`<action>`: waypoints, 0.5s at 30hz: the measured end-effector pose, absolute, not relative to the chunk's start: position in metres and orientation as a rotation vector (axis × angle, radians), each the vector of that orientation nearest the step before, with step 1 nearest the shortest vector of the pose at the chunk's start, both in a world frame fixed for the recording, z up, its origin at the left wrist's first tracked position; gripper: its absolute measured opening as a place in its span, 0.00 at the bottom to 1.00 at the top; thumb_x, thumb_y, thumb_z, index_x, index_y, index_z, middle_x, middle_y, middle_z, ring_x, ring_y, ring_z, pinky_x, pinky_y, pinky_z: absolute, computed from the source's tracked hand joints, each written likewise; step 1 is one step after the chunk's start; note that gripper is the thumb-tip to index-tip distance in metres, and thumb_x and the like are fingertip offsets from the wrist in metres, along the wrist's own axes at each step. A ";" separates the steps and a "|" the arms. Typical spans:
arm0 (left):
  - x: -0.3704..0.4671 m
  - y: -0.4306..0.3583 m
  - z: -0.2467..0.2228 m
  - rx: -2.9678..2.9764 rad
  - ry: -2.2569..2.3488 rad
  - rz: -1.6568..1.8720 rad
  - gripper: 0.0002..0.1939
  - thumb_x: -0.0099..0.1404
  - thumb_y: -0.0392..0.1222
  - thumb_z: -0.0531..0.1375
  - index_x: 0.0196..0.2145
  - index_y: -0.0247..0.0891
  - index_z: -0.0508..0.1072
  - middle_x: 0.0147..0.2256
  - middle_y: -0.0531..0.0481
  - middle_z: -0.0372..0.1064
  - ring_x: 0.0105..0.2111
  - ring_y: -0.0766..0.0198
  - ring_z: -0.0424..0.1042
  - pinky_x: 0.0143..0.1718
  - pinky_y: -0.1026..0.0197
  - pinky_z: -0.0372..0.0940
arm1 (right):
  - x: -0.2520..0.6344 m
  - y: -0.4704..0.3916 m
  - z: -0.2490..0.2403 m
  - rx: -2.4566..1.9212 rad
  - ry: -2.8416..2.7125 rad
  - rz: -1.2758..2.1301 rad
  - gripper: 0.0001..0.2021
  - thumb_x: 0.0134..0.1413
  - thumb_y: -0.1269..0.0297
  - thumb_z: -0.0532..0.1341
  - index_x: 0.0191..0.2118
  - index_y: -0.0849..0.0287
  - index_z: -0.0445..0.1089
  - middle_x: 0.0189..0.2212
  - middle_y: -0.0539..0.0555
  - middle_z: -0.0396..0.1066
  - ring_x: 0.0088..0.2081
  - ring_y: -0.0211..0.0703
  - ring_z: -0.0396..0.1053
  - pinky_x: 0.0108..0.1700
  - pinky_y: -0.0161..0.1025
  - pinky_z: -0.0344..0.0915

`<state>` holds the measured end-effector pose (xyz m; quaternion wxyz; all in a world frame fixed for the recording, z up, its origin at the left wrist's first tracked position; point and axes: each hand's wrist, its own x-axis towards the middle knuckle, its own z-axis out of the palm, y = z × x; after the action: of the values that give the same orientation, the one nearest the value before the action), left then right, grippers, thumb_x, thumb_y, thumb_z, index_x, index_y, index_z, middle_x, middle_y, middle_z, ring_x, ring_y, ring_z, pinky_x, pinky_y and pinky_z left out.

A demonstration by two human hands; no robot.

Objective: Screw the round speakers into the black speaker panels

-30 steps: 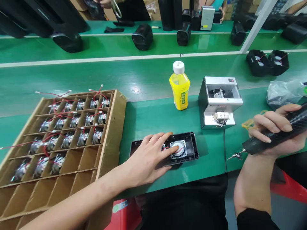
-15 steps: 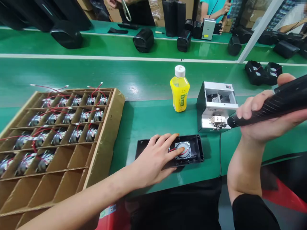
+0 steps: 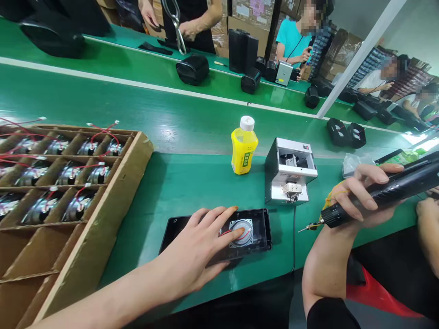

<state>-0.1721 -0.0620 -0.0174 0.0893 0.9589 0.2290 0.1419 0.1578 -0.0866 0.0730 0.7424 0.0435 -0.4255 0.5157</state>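
My left hand (image 3: 202, 242) lies spread over a black rectangular housing (image 3: 260, 228) on the green table, its fingers apart. One fingertip rests on the round speaker (image 3: 244, 234) set in the housing, beside a red wire. At the right, my right hand (image 3: 360, 196) is wrapped round a black electric screwdriver (image 3: 387, 187), whose thin bit points left, above the table. Between the hands and farther back stands a silver and black screw feeder (image 3: 291, 171).
A divided cardboard box (image 3: 126, 187) with several wired speakers stands at the left. Behind the housing is a yellow bottle (image 3: 244, 148). Black casings (image 3: 346, 132) sit at the back right. People work across the line; another person's hand (image 3: 428, 212) shows at the right edge.
The screwdriver has come away from the screw feeder, and its bit now shows. My left hand stays on the housing. The view has shifted to the right and tilted.
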 end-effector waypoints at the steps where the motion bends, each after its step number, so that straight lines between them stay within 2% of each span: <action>1: -0.173 -0.062 -0.018 2.851 0.677 0.424 0.28 0.64 0.42 0.66 0.62 0.48 0.72 0.68 0.34 0.60 0.62 0.37 0.65 0.59 0.34 0.63 | 0.159 -0.088 0.073 0.111 -0.934 1.167 0.16 0.71 0.58 0.58 0.56 0.62 0.68 0.44 0.57 0.71 0.27 0.19 0.59 0.22 0.14 0.54; 3: -0.176 -0.063 -0.017 2.838 0.676 0.425 0.29 0.64 0.40 0.66 0.62 0.48 0.72 0.68 0.34 0.60 0.63 0.36 0.64 0.59 0.33 0.63 | 0.160 -0.089 0.071 0.156 -0.934 1.245 0.15 0.69 0.58 0.58 0.56 0.60 0.67 0.47 0.58 0.70 0.30 0.23 0.61 0.22 0.17 0.55; 6: -0.177 -0.066 -0.009 2.741 0.669 0.487 0.29 0.67 0.40 0.64 0.65 0.48 0.68 0.72 0.35 0.54 0.68 0.37 0.57 0.63 0.31 0.61 | 0.160 -0.092 0.065 0.260 -0.890 1.384 0.14 0.64 0.62 0.55 0.54 0.54 0.65 0.53 0.59 0.68 0.40 0.36 0.69 0.20 0.21 0.60; 8: -0.167 -0.066 0.005 2.598 0.628 0.606 0.26 0.72 0.40 0.60 0.66 0.46 0.65 0.73 0.38 0.51 0.72 0.41 0.52 0.67 0.33 0.58 | 0.156 -0.096 0.059 0.328 -0.841 1.504 0.15 0.62 0.65 0.52 0.53 0.52 0.65 0.55 0.57 0.68 0.46 0.43 0.72 0.21 0.25 0.66; 9: -0.157 -0.066 0.015 2.498 0.597 0.674 0.25 0.74 0.41 0.57 0.67 0.45 0.64 0.73 0.38 0.52 0.72 0.44 0.53 0.68 0.36 0.58 | 0.152 -0.098 0.056 0.364 -0.815 1.560 0.17 0.61 0.67 0.51 0.54 0.51 0.66 0.56 0.56 0.67 0.48 0.44 0.72 0.22 0.27 0.70; 11: -0.126 -0.065 0.036 2.252 0.520 0.705 0.23 0.77 0.43 0.53 0.67 0.43 0.63 0.68 0.39 0.62 0.68 0.50 0.61 0.68 0.42 0.61 | 0.141 -0.104 0.054 0.425 -0.751 1.634 0.19 0.62 0.69 0.50 0.55 0.50 0.67 0.56 0.54 0.68 0.49 0.42 0.73 0.25 0.29 0.74; 13: -0.088 -0.064 0.053 1.958 0.456 0.462 0.26 0.75 0.46 0.58 0.67 0.42 0.63 0.60 0.40 0.71 0.58 0.52 0.72 0.61 0.47 0.68 | 0.128 -0.111 0.054 0.454 -0.696 1.662 0.18 0.66 0.66 0.50 0.57 0.49 0.67 0.57 0.53 0.68 0.49 0.39 0.72 0.24 0.26 0.72; 14: -0.071 -0.063 0.059 1.799 0.397 0.324 0.24 0.72 0.45 0.61 0.63 0.40 0.66 0.55 0.41 0.75 0.52 0.54 0.76 0.56 0.51 0.71 | 0.122 -0.115 0.056 0.448 -0.682 1.670 0.17 0.68 0.64 0.51 0.57 0.49 0.67 0.57 0.53 0.68 0.49 0.38 0.72 0.23 0.24 0.70; 15: -0.055 -0.063 0.062 1.661 0.325 0.199 0.19 0.71 0.42 0.61 0.57 0.37 0.70 0.48 0.44 0.77 0.46 0.57 0.77 0.49 0.55 0.73 | 0.117 -0.119 0.058 0.424 -0.678 1.675 0.16 0.69 0.62 0.51 0.58 0.49 0.67 0.57 0.53 0.67 0.48 0.38 0.72 0.21 0.22 0.68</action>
<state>-0.0552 -0.0628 0.0618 0.6583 0.7337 0.1435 0.0878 0.1171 -0.1186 0.0580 0.5993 0.1829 -0.2922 0.7225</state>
